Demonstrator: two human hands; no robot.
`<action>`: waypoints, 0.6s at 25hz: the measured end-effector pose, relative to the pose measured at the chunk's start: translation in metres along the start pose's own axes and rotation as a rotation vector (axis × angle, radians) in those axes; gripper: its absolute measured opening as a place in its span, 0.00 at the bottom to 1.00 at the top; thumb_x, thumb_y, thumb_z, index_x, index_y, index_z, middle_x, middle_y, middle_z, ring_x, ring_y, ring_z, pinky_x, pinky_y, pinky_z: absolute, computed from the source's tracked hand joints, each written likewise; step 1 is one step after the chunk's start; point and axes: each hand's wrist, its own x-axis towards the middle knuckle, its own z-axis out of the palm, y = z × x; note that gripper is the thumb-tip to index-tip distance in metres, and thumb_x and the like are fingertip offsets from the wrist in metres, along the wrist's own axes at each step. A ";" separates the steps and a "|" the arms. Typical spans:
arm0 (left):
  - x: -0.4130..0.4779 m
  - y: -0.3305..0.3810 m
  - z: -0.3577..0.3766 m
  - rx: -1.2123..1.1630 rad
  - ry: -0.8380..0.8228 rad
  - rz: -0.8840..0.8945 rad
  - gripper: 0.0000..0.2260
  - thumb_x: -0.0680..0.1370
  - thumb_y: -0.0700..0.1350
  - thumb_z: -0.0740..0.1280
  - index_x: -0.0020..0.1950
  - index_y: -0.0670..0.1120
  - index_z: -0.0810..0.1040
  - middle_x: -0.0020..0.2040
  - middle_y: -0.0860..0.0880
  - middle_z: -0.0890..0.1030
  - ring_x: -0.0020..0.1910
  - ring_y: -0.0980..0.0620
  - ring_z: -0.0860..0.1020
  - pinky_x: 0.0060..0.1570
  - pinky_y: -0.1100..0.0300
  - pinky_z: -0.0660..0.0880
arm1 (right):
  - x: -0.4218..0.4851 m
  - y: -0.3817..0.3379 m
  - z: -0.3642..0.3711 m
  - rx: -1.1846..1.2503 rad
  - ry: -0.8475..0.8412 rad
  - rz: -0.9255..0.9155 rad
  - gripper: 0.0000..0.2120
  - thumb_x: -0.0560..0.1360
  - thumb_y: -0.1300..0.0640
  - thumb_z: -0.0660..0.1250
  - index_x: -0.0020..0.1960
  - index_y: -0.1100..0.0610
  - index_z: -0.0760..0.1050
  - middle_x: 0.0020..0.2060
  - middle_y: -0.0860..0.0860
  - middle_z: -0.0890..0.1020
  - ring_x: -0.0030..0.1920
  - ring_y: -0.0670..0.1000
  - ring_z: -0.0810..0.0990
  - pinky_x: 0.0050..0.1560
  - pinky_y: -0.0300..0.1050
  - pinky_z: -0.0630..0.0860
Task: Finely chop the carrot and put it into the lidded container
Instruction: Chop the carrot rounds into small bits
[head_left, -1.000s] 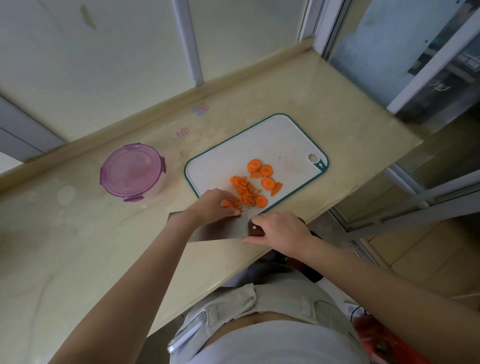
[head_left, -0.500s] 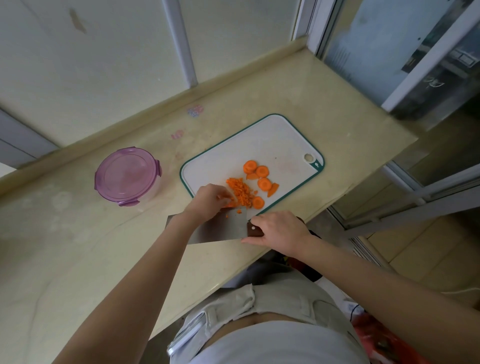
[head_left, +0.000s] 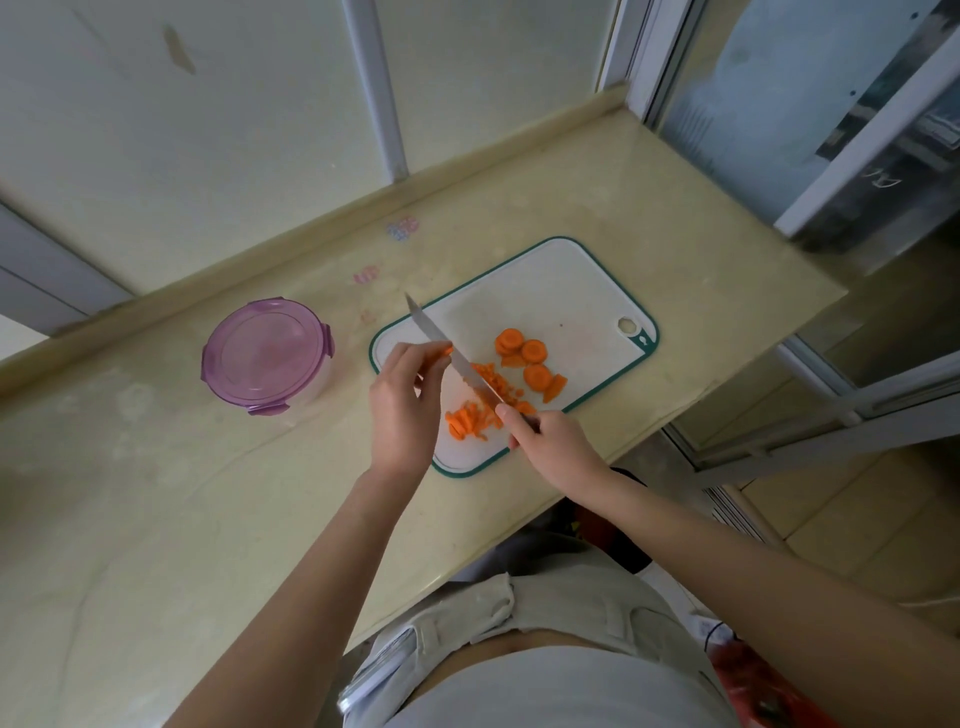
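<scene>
The right hand (head_left: 556, 441) is closed round the handle of the knife (head_left: 441, 348). The blade is held raised and tilted over the cutting board (head_left: 571, 280), tip towards the wall. The left hand (head_left: 402, 400) is curled, and a small carrot piece (head_left: 444, 352) is pinched in its fingertips against the side of the blade; a clinging bit is probably being cleared.

Carrot located on the board in three lots:
- round slices (head_left: 524, 353), uncut, at the right
- fine heap (head_left: 496, 387), partly hidden by the blade
- coarse strips (head_left: 467, 421), just beside the left hand

The lidded container (head_left: 267, 356) is set on the worktop (head_left: 156, 519) left of the board, lid on.

Handling, judged: the carrot is stiff and light. Cut faces are moist and will cling to steel. Rounds may skid, so they are best laid flat and pinned from above with curled fingertips. Fine bits cannot be pinched in bulk and are best gathered onto the flat of the blade.
</scene>
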 end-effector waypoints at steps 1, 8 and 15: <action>-0.006 -0.007 0.002 0.011 0.009 -0.039 0.06 0.76 0.35 0.66 0.50 0.40 0.81 0.43 0.49 0.78 0.39 0.63 0.74 0.41 0.76 0.66 | 0.002 0.000 0.001 0.035 0.006 0.028 0.23 0.78 0.42 0.59 0.29 0.54 0.72 0.18 0.45 0.72 0.26 0.43 0.71 0.34 0.37 0.67; -0.026 -0.049 0.033 0.169 -0.166 -0.448 0.10 0.78 0.38 0.63 0.58 0.38 0.79 0.54 0.42 0.80 0.54 0.46 0.77 0.51 0.69 0.65 | 0.003 0.000 0.006 0.181 -0.002 0.115 0.24 0.78 0.42 0.58 0.30 0.55 0.71 0.17 0.44 0.70 0.20 0.40 0.69 0.29 0.37 0.64; -0.029 -0.044 0.058 0.385 -0.329 -0.419 0.13 0.80 0.42 0.57 0.62 0.43 0.76 0.57 0.43 0.74 0.59 0.44 0.68 0.58 0.56 0.62 | 0.000 0.000 0.008 0.185 0.001 0.100 0.24 0.79 0.42 0.58 0.30 0.56 0.71 0.17 0.44 0.70 0.20 0.41 0.69 0.29 0.37 0.64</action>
